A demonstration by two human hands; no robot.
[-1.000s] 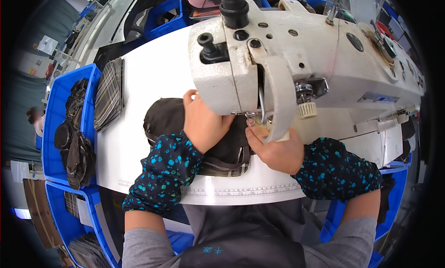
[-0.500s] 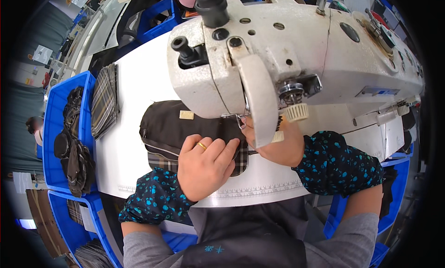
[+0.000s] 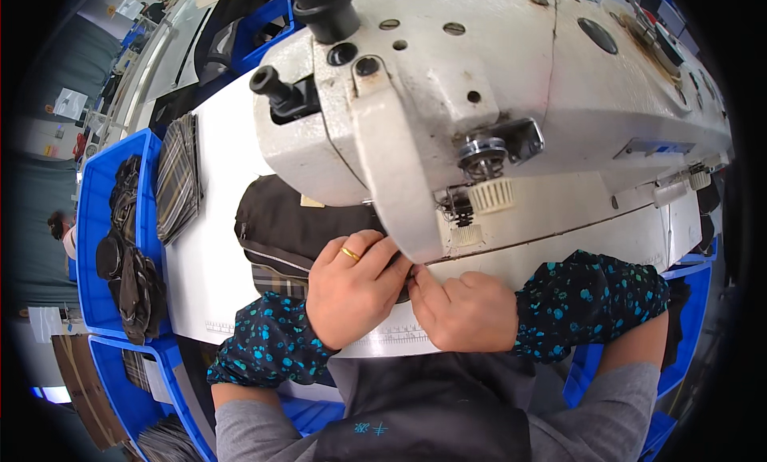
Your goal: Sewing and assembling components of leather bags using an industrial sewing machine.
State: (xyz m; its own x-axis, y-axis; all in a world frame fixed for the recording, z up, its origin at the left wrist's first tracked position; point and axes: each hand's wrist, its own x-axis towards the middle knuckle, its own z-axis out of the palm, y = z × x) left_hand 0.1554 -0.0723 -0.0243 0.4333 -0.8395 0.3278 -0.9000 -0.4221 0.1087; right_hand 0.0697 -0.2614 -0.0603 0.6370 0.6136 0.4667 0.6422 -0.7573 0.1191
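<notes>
In front of the sewing machine [image 3: 447, 87], the left hand [image 3: 355, 290] and right hand [image 3: 470, 310] hold the edge of a dark zippered cloth [image 3: 300, 224]; left of the machine, plaid pieces [image 3: 179, 178] lie beside a blue bin [image 3: 147, 214].

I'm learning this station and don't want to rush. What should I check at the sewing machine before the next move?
1. Left hand on the dark zippered fabric piece: ok, touching its near right part.
2. Right hand at the piece's edge: ok, appears to pinch it near the right corner.
3. Piece supported by the white table: ok, its visible left part lies on top.
4. Hands clear of the needle: cannot tell; the curved white lever blocks the view.
5. Whole zipper visible: not ok, the left hand covers its right part.
6. Plaid fabric stack apart from the piece: ok, lies farther left.
</notes>
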